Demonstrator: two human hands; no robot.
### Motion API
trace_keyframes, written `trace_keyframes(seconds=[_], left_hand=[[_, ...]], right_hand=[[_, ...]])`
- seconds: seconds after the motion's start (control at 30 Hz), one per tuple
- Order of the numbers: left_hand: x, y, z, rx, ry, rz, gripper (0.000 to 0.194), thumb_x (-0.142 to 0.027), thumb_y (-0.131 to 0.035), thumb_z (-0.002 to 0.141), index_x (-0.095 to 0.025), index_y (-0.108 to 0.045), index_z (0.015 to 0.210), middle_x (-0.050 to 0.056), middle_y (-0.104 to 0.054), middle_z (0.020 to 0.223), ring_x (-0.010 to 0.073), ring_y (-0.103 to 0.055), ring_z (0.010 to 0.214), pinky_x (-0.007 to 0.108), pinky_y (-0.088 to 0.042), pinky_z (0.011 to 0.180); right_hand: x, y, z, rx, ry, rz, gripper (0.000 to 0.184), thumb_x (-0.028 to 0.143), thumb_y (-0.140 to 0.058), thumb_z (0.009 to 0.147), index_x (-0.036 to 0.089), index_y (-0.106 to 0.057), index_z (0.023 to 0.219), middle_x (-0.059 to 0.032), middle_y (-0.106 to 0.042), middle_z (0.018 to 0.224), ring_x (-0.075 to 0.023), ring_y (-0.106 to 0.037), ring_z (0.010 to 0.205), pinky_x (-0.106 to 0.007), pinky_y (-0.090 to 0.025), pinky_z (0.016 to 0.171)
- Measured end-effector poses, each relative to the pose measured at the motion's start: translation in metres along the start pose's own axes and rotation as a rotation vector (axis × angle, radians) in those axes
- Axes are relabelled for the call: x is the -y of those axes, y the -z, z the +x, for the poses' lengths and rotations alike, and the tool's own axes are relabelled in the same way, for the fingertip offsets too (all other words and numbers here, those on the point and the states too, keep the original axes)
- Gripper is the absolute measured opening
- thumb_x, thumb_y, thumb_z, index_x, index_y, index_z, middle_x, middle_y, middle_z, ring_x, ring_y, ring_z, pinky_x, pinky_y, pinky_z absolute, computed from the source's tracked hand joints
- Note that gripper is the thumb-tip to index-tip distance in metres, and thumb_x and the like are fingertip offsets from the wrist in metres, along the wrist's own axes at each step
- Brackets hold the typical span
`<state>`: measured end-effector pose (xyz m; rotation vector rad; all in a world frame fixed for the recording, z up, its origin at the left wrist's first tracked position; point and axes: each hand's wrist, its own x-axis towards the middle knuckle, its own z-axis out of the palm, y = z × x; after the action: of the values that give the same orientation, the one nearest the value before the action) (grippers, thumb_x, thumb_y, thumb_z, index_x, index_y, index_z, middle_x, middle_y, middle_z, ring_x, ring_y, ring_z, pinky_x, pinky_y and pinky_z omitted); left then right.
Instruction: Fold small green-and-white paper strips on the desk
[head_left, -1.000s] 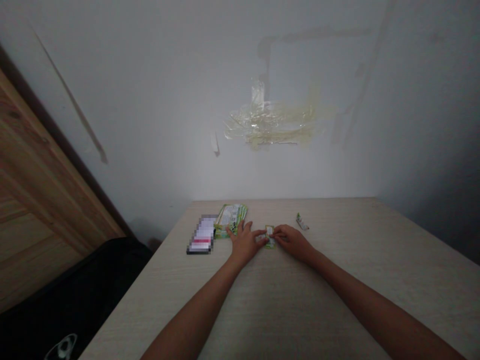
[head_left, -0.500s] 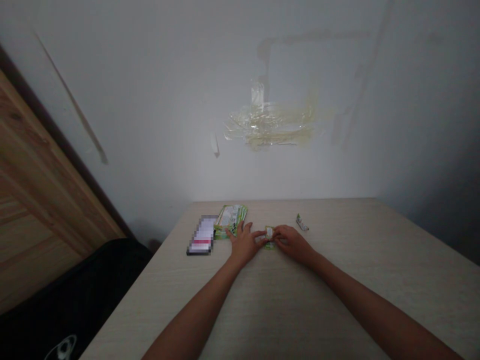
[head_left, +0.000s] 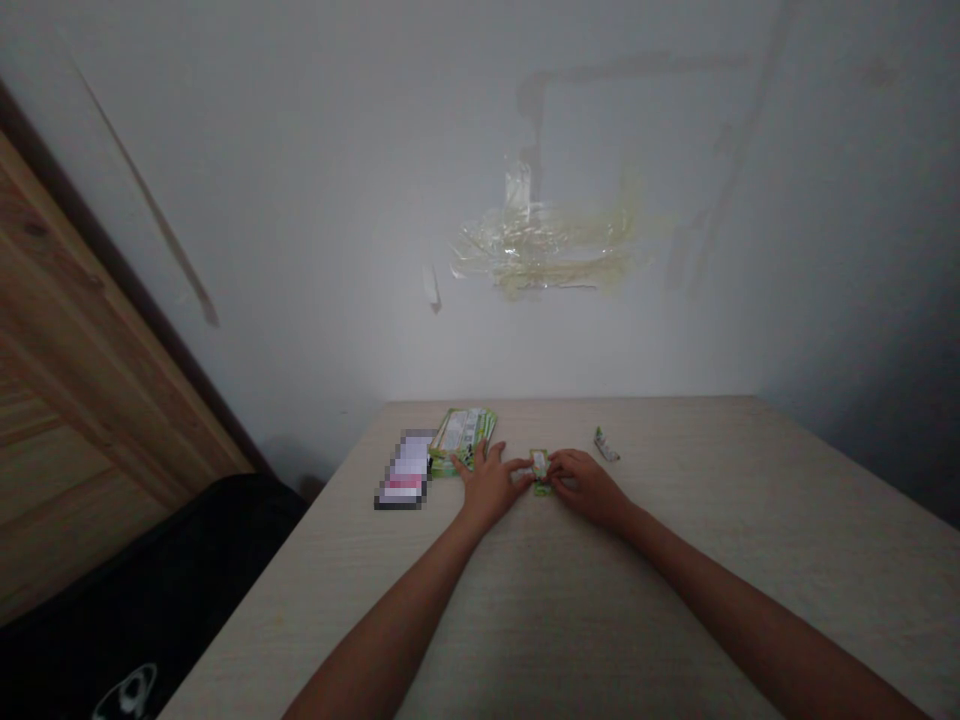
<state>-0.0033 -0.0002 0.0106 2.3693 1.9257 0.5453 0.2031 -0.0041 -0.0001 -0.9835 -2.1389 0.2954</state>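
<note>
A small green-and-white printed piece, looking like folded paper or a wrapper, lies between my two hands on the table. My left hand pinches its left edge with thumb and forefinger. The other fingers of that hand are spread toward a stack of green-and-white printed sheets or packets, overlapping its lower right side. From the right, my right hand has its fingertips closed on the piece's other edge. My fingers cover part of the piece, so its full shape is hidden.
A pixelated phone-like object lies left of the stack. Beyond my right hand is a small folded green-and-white strip. The pale table meets a wall with tape remnants. A black bag-like item stands at left.
The small piece appears more compact, its lower part shorter below my fingers. Both hands stay almost in place, and the view has shifted slightly.
</note>
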Motion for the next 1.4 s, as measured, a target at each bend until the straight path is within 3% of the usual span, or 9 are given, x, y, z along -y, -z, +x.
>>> trace_keyframes(seconds=[0.43,0.63,0.87,1.17,1.4], left_hand=[[0.003,-0.006,0.001,-0.02,-0.003,0.0,0.033,-0.063,-0.055,0.082,-0.055,-0.062,0.114,-0.002,-0.048,0.143,0.0367,-0.023,0.141,0.076,0.0,0.105],[0.003,-0.004,0.0,-0.013,-0.005,-0.005,0.034,-0.064,-0.055,0.082,-0.054,-0.063,0.114,-0.002,-0.049,0.143,0.0363,-0.024,0.141,0.074,0.002,0.107],[0.002,-0.006,0.0,-0.038,0.001,0.009,0.032,-0.063,-0.055,0.082,-0.056,-0.063,0.113,-0.003,-0.049,0.142,0.0362,-0.025,0.14,0.074,0.002,0.106],[0.002,-0.006,-0.001,-0.05,-0.017,-0.007,0.033,-0.063,-0.055,0.082,-0.054,-0.064,0.113,-0.002,-0.05,0.142,0.0362,-0.024,0.141,0.073,0.004,0.107],[0.003,-0.011,0.0,-0.063,-0.023,0.0,0.031,-0.061,-0.056,0.083,-0.055,-0.064,0.112,-0.004,-0.05,0.142,0.0374,-0.025,0.14,0.075,0.002,0.106]], right_hand=[[0.002,0.007,-0.003,0.047,0.076,0.078,0.023,0.005,-0.061,0.073,0.022,-0.068,0.086,-0.0056,-0.07,0.1,-0.0223,-0.059,0.111,-0.042,-0.042,0.103],[0.005,0.009,-0.003,0.064,0.102,0.101,0.018,0.008,-0.063,0.075,0.023,-0.068,0.084,-0.0036,-0.072,0.09,-0.0218,-0.061,0.109,-0.043,-0.04,0.104],[0.003,0.01,-0.003,0.082,0.104,0.094,0.017,0.01,-0.063,0.076,0.023,-0.069,0.085,-0.005,-0.073,0.096,-0.0221,-0.061,0.111,-0.043,-0.04,0.103],[0.007,0.011,-0.004,0.099,0.106,0.128,0.019,0.008,-0.062,0.075,0.024,-0.069,0.085,-0.0032,-0.073,0.089,-0.0218,-0.06,0.113,-0.042,-0.041,0.102],[0.001,0.008,-0.005,0.081,-0.024,0.214,0.015,0.014,-0.061,0.079,0.023,-0.069,0.088,-0.0061,-0.071,0.103,-0.0212,-0.065,0.105,-0.041,-0.046,0.099]])
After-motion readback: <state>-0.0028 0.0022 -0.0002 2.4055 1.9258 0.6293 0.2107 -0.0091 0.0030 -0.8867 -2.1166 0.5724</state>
